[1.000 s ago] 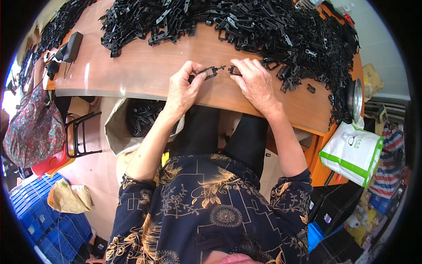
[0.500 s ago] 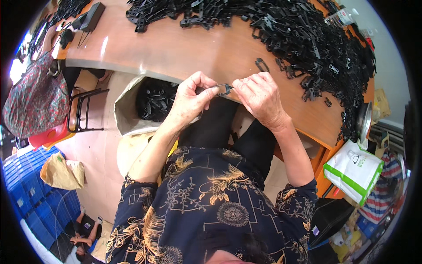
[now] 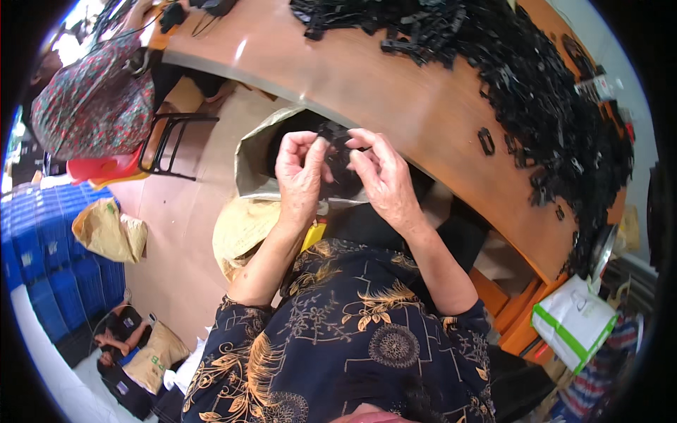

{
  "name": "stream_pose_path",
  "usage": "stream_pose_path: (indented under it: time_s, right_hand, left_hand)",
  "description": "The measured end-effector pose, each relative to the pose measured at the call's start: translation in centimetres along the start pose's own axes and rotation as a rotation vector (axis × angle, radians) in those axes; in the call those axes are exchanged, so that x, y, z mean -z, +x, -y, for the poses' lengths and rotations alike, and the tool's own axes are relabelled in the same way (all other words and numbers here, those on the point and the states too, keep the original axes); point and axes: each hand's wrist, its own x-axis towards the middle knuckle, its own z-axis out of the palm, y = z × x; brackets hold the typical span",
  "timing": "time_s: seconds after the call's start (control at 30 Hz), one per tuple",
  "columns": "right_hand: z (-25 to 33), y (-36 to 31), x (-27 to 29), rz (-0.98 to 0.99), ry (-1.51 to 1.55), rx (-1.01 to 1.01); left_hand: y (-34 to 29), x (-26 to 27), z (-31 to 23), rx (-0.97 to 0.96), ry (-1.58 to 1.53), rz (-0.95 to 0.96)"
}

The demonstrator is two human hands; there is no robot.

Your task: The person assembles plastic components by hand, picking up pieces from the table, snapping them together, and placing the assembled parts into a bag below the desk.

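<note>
My left hand [image 3: 300, 176] is over the mouth of a pale sack [image 3: 252, 166], its thumb and forefinger closed together. Whatever they may pinch blends into the dark parts behind. Facing it, my right hand [image 3: 388, 185] has its fingers curved and apart, and I see nothing held in them. Between and below both hands, small black plastic parts [image 3: 338, 137] show, partly blurred. I cannot tell whether any of these is in the air or all lie in the sack. On the tabletop, a loose black oblong frame [image 3: 486, 141] lies right of my hands.
A big heap of black parts [image 3: 536, 99] covers the far and right side of the wooden table [image 3: 395, 92]. Blue crates [image 3: 63, 247], a black-framed stool [image 3: 169, 137] and a person in a flowered garment [image 3: 95, 106] are at left. A white-green bag [image 3: 575, 321] stands right.
Both hands have moved from the table edge to over the sack and drawn apart from the black buckle-like part they held. The right fingers have opened. The view has shifted left.
</note>
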Motion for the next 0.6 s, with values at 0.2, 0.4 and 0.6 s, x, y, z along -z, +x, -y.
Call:
stream_pose_path:
  time_s: [0.2, 0.4, 0.6]
  right_hand:
    - [0.2, -0.9, 0.5, -0.053, -0.046, 0.094]
    - [1.0, -3.6, 8.0, -0.081, -0.060, -0.062]
    - [2.1, -5.8, 13.6, 0.037, -0.448, 0.038]
  left_hand:
    - [-2.0, -3.4, 1.6, -0.202, 0.146, 0.083]
    - [-1.9, -5.6, 2.0, -0.003, 0.365, 0.620]
    - [-0.4, -9.7, 1.3, -0.142, 0.615, 1.037]
